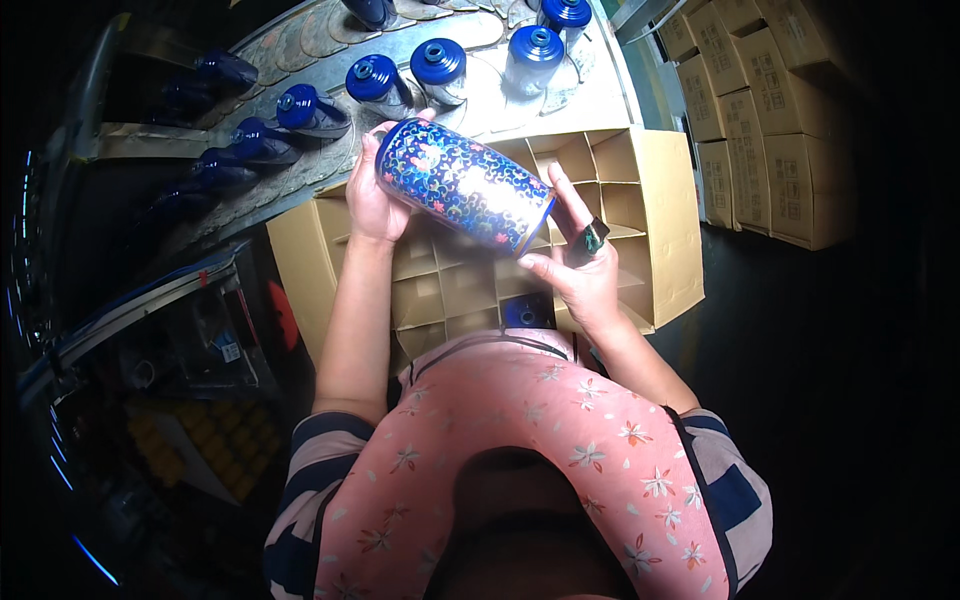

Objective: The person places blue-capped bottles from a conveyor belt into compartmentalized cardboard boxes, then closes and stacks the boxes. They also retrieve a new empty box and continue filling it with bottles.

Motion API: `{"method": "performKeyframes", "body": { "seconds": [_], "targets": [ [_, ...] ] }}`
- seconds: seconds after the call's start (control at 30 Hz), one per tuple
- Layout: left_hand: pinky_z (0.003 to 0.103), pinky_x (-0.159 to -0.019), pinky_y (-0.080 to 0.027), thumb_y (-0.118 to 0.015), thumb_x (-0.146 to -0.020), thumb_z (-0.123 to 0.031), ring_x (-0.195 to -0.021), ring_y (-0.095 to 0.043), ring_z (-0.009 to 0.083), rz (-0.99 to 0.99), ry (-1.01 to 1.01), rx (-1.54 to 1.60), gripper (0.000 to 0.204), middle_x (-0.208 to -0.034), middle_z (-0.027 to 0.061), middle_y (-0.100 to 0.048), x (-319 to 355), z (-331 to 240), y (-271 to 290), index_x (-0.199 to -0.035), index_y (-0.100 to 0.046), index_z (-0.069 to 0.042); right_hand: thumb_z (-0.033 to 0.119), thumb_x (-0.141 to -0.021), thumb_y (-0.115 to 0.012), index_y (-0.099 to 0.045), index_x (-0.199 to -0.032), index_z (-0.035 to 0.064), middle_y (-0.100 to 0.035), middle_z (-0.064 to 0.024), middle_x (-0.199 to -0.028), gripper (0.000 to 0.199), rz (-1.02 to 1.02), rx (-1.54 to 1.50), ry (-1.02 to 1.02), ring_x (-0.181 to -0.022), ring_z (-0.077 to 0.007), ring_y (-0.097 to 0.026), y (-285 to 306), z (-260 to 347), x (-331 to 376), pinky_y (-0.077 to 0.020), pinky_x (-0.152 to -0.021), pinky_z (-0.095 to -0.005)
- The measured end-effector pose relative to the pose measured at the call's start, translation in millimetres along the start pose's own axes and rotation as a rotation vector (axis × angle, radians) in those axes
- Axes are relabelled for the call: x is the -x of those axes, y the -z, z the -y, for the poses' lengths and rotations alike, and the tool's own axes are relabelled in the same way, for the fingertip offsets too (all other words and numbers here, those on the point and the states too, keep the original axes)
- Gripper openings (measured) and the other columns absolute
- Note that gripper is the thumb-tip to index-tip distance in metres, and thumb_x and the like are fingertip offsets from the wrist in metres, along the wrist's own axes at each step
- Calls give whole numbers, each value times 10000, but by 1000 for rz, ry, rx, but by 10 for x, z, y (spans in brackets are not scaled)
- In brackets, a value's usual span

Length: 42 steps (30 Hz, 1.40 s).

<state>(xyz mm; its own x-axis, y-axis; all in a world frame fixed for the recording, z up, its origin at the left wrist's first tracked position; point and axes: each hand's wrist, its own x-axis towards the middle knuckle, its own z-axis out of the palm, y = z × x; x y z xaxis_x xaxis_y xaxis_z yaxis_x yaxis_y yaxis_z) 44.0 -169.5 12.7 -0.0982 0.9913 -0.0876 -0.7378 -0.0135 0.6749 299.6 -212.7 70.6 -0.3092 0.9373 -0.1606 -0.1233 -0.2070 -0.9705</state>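
In the head view, a patterned blue vessel (pixel 465 185) is held above the divided carton (pixel 672 230), clear of its cells and slanted, more on its side than upright. One end is gripped by the left hand (pixel 378 205), whose fingers are curled behind it and partly hidden. The other end is gripped by the right hand (pixel 590 275), with the thumb at the lower corner and the index finger at the upper one. How firmly it is pressed cannot be told.

Beyond the carton, blue-topped bottles (pixel 438 62) are stood on a slatted conveyor (pixel 455 32). In a cell at the carton's near edge, a blue piece (pixel 528 311) is seen, while several other cells appear unfilled. To the carton's right, closed boxes (pixel 755 130) are stacked.

The step in hand is judged to be a turning or checking of the vessel before it is packed. For the next move, the vessel would need to be brought upright over a free cell and lowered straight, with the grip shifted to the upper end so that fingers and dividers are not caught.
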Motion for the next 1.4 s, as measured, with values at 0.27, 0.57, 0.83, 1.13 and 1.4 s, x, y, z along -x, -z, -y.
{"method": "performKeyframes", "body": {
  "seconds": [0.27,0.57,0.83,1.13,1.4],
  "targets": [
    [552,-966,-481,-380,-1020,-442,-1185,-536,426,109,-127,146,412,-1336,221,-516,-1,59,188,-1168,-529,-88,334,-872,-722,-313,-1481,36,-540,-83,-1321,792,-12,-323,-317,-930,-72,-586,-195,-175,112,-367,-484,-144],
    [522,-1023,-439,-386,-1009,-470,-1252,-491,406,167,-134,113,460,-1426,271,-418,-13,-96,58,-1211,-500,-73,264,-875,-720,-258,-1498,46,-506,-69,-1310,806,-22,-478,-368,-901,-61,-516,-292,7,105,-376,-583,-177],
    [430,-1030,-443,-271,-1057,-381,-1187,-558,312,147,-28,-160,456,-1356,305,-485,7,-247,-18,-1186,-480,3,-78,-727,-756,-255,-1481,-34,-368,-155,-1480,907,-62,-412,-142,-1347,-286,-415,-252,13,52,-419,-1069,-391],
    [446,-1049,-433,-268,-1058,-360,-1235,-527,343,115,-14,-165,446,-1386,320,-448,90,-205,83,-1226,-471,0,-108,-719,-750,-305,-1465,-28,-379,-143,-1475,872,-31,-331,-125,-1340,-278,-422,-245,-18,56,-470,-1024,-379],
    [426,-1018,-470,-255,-1063,-345,-1172,-582,311,20,39,-187,439,-1334,281,-519,94,-166,189,-1242,-465,-3,-86,-734,-767,-315,-1458,-28,-398,-140,-1458,856,-20,-407,-150,-1322,-278,-442,-239,-58,-4,-479,-1021,-375]
  ]
}}
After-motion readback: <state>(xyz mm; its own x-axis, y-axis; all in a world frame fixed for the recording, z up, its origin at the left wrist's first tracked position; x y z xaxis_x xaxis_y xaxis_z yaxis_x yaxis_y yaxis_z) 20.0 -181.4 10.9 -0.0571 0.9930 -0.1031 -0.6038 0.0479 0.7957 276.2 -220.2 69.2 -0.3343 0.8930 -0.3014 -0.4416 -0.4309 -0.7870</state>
